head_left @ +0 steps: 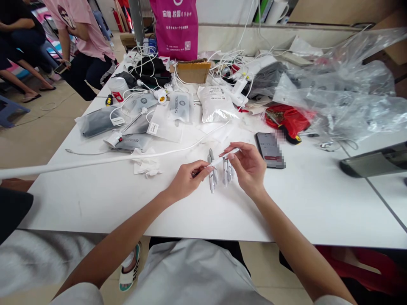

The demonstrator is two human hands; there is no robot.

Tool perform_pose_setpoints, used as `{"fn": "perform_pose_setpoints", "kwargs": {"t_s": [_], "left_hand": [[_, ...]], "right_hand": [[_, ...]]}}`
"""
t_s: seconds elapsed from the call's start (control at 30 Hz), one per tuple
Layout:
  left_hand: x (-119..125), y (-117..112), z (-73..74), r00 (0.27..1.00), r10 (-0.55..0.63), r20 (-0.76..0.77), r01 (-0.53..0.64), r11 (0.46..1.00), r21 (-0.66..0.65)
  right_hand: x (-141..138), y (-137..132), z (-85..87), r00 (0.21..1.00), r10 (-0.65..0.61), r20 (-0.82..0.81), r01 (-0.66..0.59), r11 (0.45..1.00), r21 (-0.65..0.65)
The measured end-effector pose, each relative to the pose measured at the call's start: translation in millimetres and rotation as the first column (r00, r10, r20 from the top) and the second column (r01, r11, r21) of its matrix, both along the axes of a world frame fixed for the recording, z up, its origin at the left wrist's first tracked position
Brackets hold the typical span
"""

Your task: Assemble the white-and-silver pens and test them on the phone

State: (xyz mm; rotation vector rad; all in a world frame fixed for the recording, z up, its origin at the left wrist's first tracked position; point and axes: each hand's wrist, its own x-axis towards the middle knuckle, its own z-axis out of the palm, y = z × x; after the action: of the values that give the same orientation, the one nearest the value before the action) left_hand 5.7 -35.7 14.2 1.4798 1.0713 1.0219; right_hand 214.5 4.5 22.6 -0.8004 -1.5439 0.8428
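Note:
Between my two hands a white pen is held aslant above the table. The fingers of my left hand pinch its lower left end. My right hand grips the upper right end between thumb and fingers. Just under the pen lie two small groups of similar pens: one group of white-and-grey pens nearer my left hand, another bunch of pens beside my right hand. My fingers partly cover the held pen's ends.
A phone lies right of my right hand. Crumpled tissue is to the left. A white cable crosses the left side. Behind are packaged pouches, a white packet, tangled cords and clear plastic bags. People sit at the far left.

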Motion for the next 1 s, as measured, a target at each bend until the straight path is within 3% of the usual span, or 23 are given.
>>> {"fn": "perform_pose_setpoints", "kwargs": {"t_s": [0.2,0.37,0.47,0.6,0.7,1.0], "left_hand": [[-1,0,3.3,0.997,0.007,-0.074,-0.004,0.999,0.036],[-7,2,1.4,0.980,-0.074,-0.184,0.106,0.980,0.170],[-11,6,-4.9,0.964,-0.089,-0.251,0.163,0.941,0.295],[-16,14,-12.0,0.981,0.035,-0.189,0.041,0.922,0.386],[-20,18,-13.4,0.972,0.138,-0.192,-0.042,0.899,0.435],[-22,17,-14.8,0.950,0.180,-0.256,-0.051,0.897,0.440]], "right_hand": [[0,-2,-4.6,0.997,0.082,0.016,-0.082,0.996,0.017],[2,-3,-7.6,0.970,0.116,0.213,-0.126,0.991,0.035],[4,-2,-5.9,0.939,0.059,0.338,-0.095,0.991,0.091],[8,5,-5.0,0.926,0.003,0.378,-0.084,0.976,0.199],[11,10,-7.4,0.922,0.024,0.387,-0.112,0.972,0.208],[15,10,-13.8,0.834,0.121,0.538,-0.234,0.961,0.145]]}}
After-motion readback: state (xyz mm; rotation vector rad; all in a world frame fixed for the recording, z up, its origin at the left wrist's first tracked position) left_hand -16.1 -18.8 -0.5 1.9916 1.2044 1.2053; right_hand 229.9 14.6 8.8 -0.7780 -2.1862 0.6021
